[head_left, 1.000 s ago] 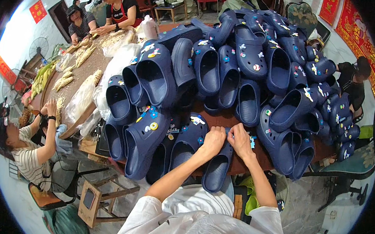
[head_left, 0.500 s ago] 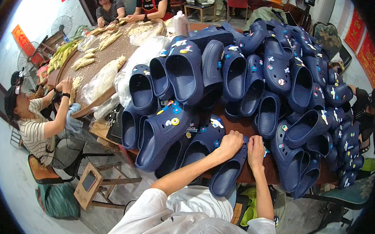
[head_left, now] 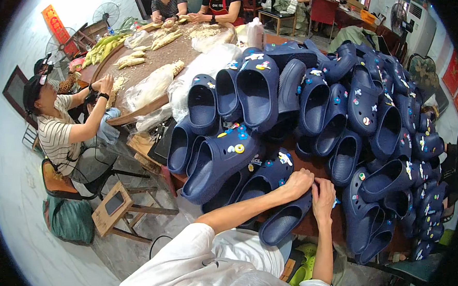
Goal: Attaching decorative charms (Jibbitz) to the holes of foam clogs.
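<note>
A dark navy clog [head_left: 284,222] lies at the table's near edge, its open heel toward me and its toe away. My left hand [head_left: 299,184] is closed over the toe part, from the left. On the clog's right side my right hand [head_left: 323,197] is closed, fingertips bent against the toe; what lies under them is hidden. A small blue and white charm [head_left: 335,202] shows just right of that hand. Left of my hands sits a clog with colourful charms [head_left: 273,169]; another decorated clog [head_left: 359,212] is on the right.
A big heap of navy clogs [head_left: 257,98] covers the brown table. At the left, people sit round a round woven tray [head_left: 156,51] with corn cobs and kernels. A wooden stool [head_left: 112,209] stands on the floor. Lime-green clogs [head_left: 305,263] are below the table edge.
The whole view has shifted, so the scene sits farther right and lower. Both hands stay on the same clog; the right fingers have bent more over its toe.
</note>
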The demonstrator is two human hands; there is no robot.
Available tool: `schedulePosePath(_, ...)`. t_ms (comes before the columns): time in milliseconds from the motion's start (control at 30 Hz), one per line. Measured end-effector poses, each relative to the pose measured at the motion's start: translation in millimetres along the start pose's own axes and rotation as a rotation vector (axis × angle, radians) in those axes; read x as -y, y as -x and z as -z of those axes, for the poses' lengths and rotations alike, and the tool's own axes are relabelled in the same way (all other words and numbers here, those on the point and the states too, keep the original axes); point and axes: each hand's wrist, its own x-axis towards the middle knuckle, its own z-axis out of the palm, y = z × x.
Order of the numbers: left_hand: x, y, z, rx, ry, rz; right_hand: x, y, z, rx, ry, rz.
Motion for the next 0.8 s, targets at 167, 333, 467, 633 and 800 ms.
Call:
schedulePosePath(167, -5, 4, 9, -0.052, 0.143, 0.084, -10, 1, 1, 0.125, -0.224, -0.058)
schedulePosePath(333, -17, 3, 22, -0.033, 0.220, 0.091, -9, 3, -4, 0.064, -0.260, -0.062)
schedulePosePath(467, -21, 11, 28, -0.025, 0.287, 0.129, -4, 12, -4, -0.027, -0.098, -0.092)
schedulePosePath(633, -7, 25, 26, -0.173, 0.366, -0.026, -13, 23, -3, -0.112, -0.021, -0.181)
schedulePosePath(800, -2, 25, 33, 0.071, 0.194, 0.167, -17, 30, 5, 0.042, 0.091, -0.347)
